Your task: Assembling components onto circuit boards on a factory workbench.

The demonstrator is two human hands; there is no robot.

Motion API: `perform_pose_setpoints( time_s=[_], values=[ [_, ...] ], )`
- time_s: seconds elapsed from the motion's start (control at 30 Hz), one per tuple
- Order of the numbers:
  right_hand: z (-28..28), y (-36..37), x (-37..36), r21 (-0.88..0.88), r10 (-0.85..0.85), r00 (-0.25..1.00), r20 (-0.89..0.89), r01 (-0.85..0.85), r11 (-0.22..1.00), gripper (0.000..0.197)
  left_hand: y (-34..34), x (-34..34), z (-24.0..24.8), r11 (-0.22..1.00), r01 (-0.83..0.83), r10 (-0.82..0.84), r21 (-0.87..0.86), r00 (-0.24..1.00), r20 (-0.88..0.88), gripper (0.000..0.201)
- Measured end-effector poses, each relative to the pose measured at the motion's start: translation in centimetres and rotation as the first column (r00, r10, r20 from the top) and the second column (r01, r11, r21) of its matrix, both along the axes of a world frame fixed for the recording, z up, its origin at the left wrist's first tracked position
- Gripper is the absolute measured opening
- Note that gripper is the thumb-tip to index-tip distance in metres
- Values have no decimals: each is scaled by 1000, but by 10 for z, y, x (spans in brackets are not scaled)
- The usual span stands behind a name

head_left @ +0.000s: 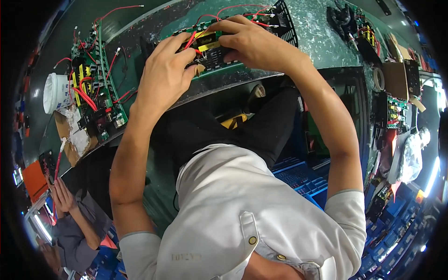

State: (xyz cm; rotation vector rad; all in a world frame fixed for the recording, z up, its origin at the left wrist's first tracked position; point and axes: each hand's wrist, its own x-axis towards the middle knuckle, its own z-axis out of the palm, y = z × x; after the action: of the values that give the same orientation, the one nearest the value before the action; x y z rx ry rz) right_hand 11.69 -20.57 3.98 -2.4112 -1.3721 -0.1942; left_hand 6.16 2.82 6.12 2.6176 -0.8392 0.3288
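A green circuit board (219, 70) with yellow-wrapped components (208, 46) and red wires lies near the bench edge in front of me. My left hand (165, 70) is at its left part, fingers bent around a thick red wire (189, 41); the thumb rests lower, by the near edge. Over the board's middle and right, my right hand (252, 44) curls its fingers onto the yellow and black components, thumb on the near side. Its fingertips partly cover what they touch. A black slotted panel (285, 23) stands at the board's right end.
A second wired board (95, 79) stands at the left beside a white tub (57, 93) and an open carton (70, 140). At lower left, another person's hands (63, 196) are near a red wire. Black gloves (343, 21) and a tape roll (378, 79) lie at right.
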Motion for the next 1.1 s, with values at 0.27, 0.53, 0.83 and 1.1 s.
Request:
perform_pose_setpoints(
  time_s=[0.27, 0.53, 0.83, 1.1],
  values=[
    [14, -4, 1, 58, 37, 993, -112, -31, 998, 30, 5, 5, 14, 999, 5, -13, -36, 973, -229, 25],
    [64, -80, -49, 399, -449, 808, -381, 582, 709, 25, 54, -50, 33, 626, -224, -179, -747, 891, -417, 20],
    [26, -111, -62, 485, -413, 705, -577, 703, 520, 18, 38, -149, -170, 928, -293, -107, -232, 387, -916, 26],
    [-19, -169, -9, 511, -790, 410, -456, 847, 145, 43, 25, -142, -74, 884, -335, -88, -327, 566, -819, 33]
  ],
)
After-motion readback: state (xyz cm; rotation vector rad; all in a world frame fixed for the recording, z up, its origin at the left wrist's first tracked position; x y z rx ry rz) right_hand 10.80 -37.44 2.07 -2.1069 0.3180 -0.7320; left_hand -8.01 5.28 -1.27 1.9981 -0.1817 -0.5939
